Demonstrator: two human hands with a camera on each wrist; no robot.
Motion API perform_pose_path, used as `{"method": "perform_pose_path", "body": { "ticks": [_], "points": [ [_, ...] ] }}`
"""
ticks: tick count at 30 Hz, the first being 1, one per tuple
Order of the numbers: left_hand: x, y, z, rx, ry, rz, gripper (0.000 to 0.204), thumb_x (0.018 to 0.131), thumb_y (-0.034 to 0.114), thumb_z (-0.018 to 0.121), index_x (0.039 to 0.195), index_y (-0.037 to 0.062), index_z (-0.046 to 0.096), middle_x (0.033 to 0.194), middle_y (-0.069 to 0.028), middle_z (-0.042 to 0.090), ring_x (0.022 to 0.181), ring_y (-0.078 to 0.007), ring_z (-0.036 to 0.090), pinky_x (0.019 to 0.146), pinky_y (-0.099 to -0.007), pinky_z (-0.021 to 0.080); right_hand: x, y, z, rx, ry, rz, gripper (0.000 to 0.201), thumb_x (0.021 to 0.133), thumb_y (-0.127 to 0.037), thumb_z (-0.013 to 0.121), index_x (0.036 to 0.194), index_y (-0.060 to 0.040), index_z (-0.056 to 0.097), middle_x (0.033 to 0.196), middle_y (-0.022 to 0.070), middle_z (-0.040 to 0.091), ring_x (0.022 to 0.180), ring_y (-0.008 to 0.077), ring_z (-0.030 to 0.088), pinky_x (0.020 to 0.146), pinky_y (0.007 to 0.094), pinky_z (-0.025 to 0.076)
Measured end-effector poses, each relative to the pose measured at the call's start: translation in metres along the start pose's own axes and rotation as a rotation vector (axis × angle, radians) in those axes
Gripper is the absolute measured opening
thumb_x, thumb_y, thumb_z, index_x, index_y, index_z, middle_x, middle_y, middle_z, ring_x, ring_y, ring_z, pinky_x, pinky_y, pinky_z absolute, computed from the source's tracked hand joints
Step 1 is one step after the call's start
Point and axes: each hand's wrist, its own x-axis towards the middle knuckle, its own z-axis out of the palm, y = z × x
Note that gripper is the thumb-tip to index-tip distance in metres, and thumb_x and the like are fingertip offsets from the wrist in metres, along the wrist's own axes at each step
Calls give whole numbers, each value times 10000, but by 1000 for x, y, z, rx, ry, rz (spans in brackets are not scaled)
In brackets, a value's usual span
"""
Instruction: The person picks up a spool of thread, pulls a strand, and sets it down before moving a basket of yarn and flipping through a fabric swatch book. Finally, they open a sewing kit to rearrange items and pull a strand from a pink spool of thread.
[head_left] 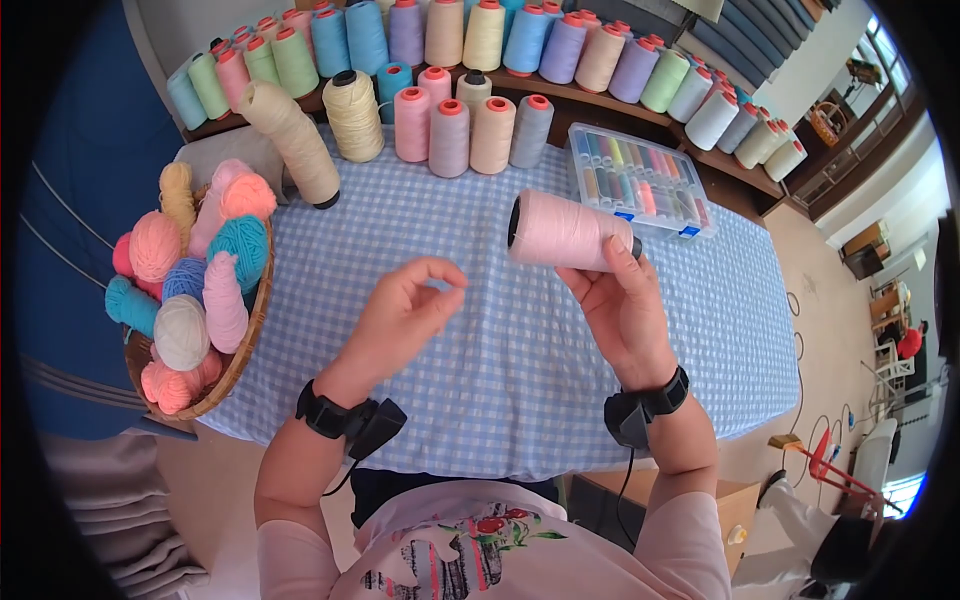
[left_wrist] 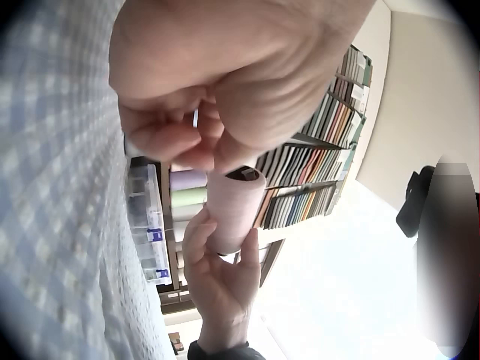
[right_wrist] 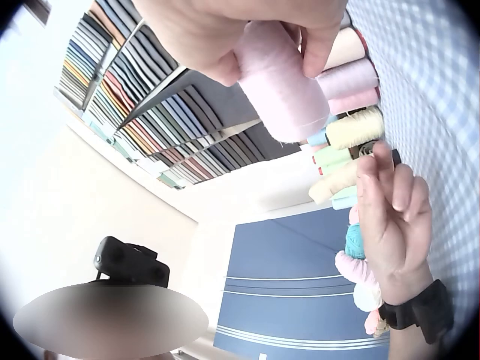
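Observation:
My right hand (head_left: 628, 305) grips a cone of pale pink thread (head_left: 570, 232) by its narrow end, thumb on one side and fingers on the other. The cone lies nearly level above the cloth, its wide dark end facing left. To its left my left hand (head_left: 405, 315) hovers apart from it, with fingers curled and the thumb and index tips close together. No thread can be made out between those tips. In the right wrist view the pink cone (right_wrist: 281, 82) hangs below the right fingers, and the left hand (right_wrist: 397, 217) is raised beyond it.
A blue checked cloth (head_left: 480, 370) covers the table. A basket (head_left: 258, 330) of yarn balls stands at left, and a leaning beige cone (head_left: 295, 145) behind it. Several thread cones line the back, beside a clear box (head_left: 640, 180) of small spools at back right.

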Motion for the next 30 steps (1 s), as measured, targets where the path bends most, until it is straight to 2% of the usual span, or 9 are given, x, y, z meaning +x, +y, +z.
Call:
{"method": "perform_pose_path", "body": {
  "ticks": [4, 6, 9, 13, 16, 17, 19, 22, 30],
  "points": [
    [3, 6, 13, -196, 127, -24, 211, 892, 41, 532, 1103, 41, 531, 868, -26, 590, 589, -79, 451, 563, -195, 409, -3, 0, 1, -7, -32, -21, 474, 896, -246, 606, 1223, 38, 413, 1178, 142, 530, 1083, 217, 561, 944, 342, 483],
    [3, 23, 35, -587, 222, -62, 213, 898, 71, 556, 1106, 36, 524, 874, -28, 604, 682, -74, 537, 617, -217, 463, -4, 4, -1, 4, -53, -54, 481, 881, -215, 630, 1223, 24, 392, 1192, 139, 512, 1100, 227, 549, 957, 367, 472],
    [8, 32, 54, -741, 163, -177, 222, 901, 96, 578, 1107, 29, 528, 925, -51, 618, 750, -94, 575, 686, -247, 501, -7, 13, 1, -2, -28, -82, 497, 864, -186, 655, 1220, 14, 371, 1191, 138, 501, 1108, 234, 537, 975, 395, 455],
    [20, -1, 46, -670, 11, -190, 212, 897, 125, 602, 1074, 22, 548, 916, -63, 620, 768, -108, 599, 706, -260, 521, -10, 17, 2, -60, 36, -131, 527, 856, -161, 664, 1238, 9, 343, 1189, 142, 494, 1103, 239, 534, 962, 403, 455],
    [13, -6, 40, -622, -84, -182, 129, 907, 116, 582, 1010, 38, 572, 883, -62, 617, 699, -108, 591, 635, -257, 508, -6, 14, -3, -24, -5, -104, 484, 881, -200, 632, 1230, 12, 373, 1183, 128, 505, 1091, 219, 541, 951, 383, 462],
    [8, 0, 39, -546, -74, -165, 110, 907, 114, 579, 982, 33, 576, 853, -64, 616, 666, -108, 586, 609, -262, 504, -5, 11, -5, -21, 3, -104, 484, 881, -200, 632, 1230, 12, 373, 1183, 128, 505, 1091, 219, 541, 951, 383, 462],
    [2, 6, 35, -464, -71, -152, 97, 908, 113, 576, 954, 27, 581, 824, -65, 615, 634, -109, 581, 583, -267, 500, -2, 6, -7, 50, -61, 48, 439, 913, -260, 580, 1218, 9, 416, 1171, 119, 521, 1063, 198, 556, 938, 348, 476],
    [-5, 11, 22, -378, -24, -126, 83, 911, 102, 560, 940, 26, 574, 796, -67, 614, 604, -114, 574, 560, -271, 492, 0, 5, -11, 171, -3, 156, 415, 940, -304, 523, 1208, 3, 447, 1159, 115, 533, 1037, 186, 568, 907, 313, 500],
    [-28, 22, -6, -271, 79, 6, 67, 912, 100, 545, 927, 35, 551, 731, -64, 607, 555, -130, 571, 517, -271, 482, 3, 1, -14, 247, 61, 206, 414, 951, -299, 504, 1223, 6, 434, 1158, 123, 531, 1036, 193, 570, 882, 301, 518]
  ]
}}
